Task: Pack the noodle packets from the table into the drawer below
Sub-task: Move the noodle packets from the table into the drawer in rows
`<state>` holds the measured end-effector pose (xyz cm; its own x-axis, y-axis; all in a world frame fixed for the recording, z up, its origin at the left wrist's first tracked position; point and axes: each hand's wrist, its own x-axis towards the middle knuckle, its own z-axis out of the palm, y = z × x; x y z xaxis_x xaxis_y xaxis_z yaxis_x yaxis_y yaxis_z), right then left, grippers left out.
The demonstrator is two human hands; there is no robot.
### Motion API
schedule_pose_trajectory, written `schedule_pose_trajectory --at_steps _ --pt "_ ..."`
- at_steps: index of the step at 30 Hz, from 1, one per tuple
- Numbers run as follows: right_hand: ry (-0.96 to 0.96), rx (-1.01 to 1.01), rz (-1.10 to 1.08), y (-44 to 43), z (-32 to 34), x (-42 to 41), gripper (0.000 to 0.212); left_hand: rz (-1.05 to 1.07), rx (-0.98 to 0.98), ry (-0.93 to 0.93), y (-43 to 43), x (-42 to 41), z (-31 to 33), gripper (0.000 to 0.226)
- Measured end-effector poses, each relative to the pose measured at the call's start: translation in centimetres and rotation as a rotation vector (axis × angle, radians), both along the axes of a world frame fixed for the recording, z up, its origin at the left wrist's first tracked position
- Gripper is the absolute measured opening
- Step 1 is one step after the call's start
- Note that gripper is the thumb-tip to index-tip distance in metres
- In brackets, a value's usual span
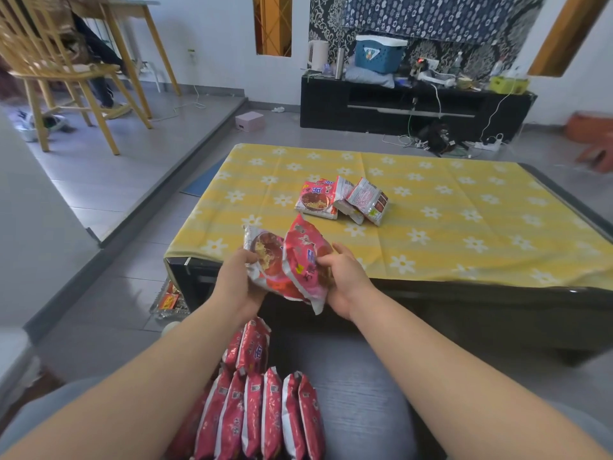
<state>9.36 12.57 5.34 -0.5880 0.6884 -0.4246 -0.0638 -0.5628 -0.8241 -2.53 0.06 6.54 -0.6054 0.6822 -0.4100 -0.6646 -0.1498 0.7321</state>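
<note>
Head view: my left hand and right hand grip two noodle packets; the slippery wrappers could slide out above the drawer.

Low dark tabletop, spread with a yellow flowered cloth; on the cloth, 3 noodle packets bunched together, touching, around the middle.

Only "面" reads — on the table packet.
</note>
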Motion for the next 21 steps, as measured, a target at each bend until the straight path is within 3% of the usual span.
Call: schedule_pose_trajectory --at_steps 3,6,11,16,21 --pt "-0.016 0.003 -0.039 0.5 -0.1 0.6 0.085 -0.018 -0.019 0.029 -0.2 -0.2 -0.1 0.052" --pt "-0.033 0.023 -0.043 0.6 -0.4 0.9 0.089 -0.041 -0.061 0.097 0.0 0.1 0.3 0.041" --pt "0.020 -0.030 -0.086 0.3 -0.2 0.9 0.074 0.004 -0.109 0.123 0.5 0.4 0.0 0.032" --pt "-0.090 -0.125 0.010 -0.6 -0.4 1.2 0.029 0.110 -0.039 0.142 0.9 0.2 -0.1 0.022" --pt "0.026 -0.186 0.081 -1.1 -1.0 0.9 0.033 0.015 0.038 0.269 0.7 0.8 -0.5 0.027"
